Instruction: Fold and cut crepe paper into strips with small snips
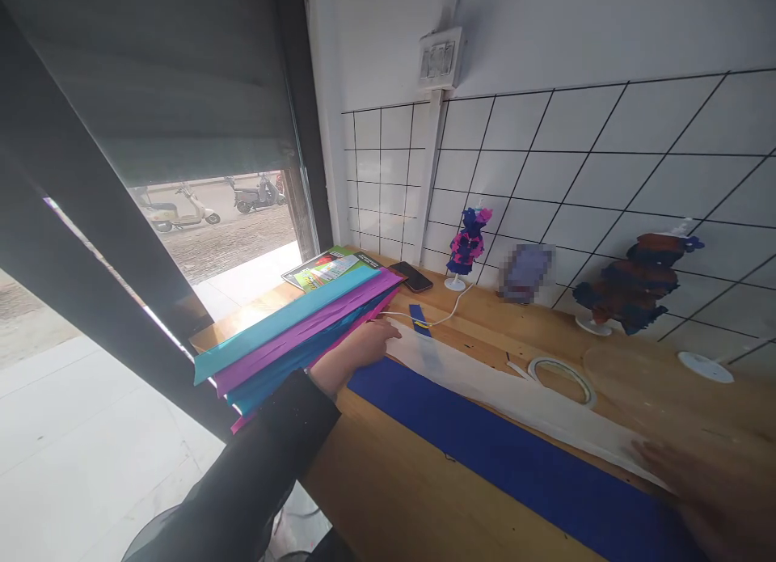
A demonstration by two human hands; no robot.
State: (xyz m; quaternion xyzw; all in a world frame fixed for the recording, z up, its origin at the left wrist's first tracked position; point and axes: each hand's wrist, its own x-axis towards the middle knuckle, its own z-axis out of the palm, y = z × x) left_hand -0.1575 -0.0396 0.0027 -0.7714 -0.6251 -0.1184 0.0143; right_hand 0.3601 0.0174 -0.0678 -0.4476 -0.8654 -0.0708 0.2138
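My left hand point(371, 344) is at the far left end of a long white strip point(515, 400), its fingers closed on the strip's end. The strip looks thin, like paper or cloth, and runs diagonally across the wooden table. Along its near side lies a flat dark blue strip point(485, 441), partly overlapped by the white one. My right hand point(715, 493) is over the right end of both strips, at the frame's edge. Motion blurs its fingers, so their grip is unclear.
Folded turquoise, purple and pink sheets point(297, 323) hang over the table's left edge, beside a magazine point(324, 271) and phone point(412, 276). A tape roll point(563, 382), a cable point(457, 303) and two ruffled paper figures on stands point(466, 242) are near the tiled wall point(521, 170).
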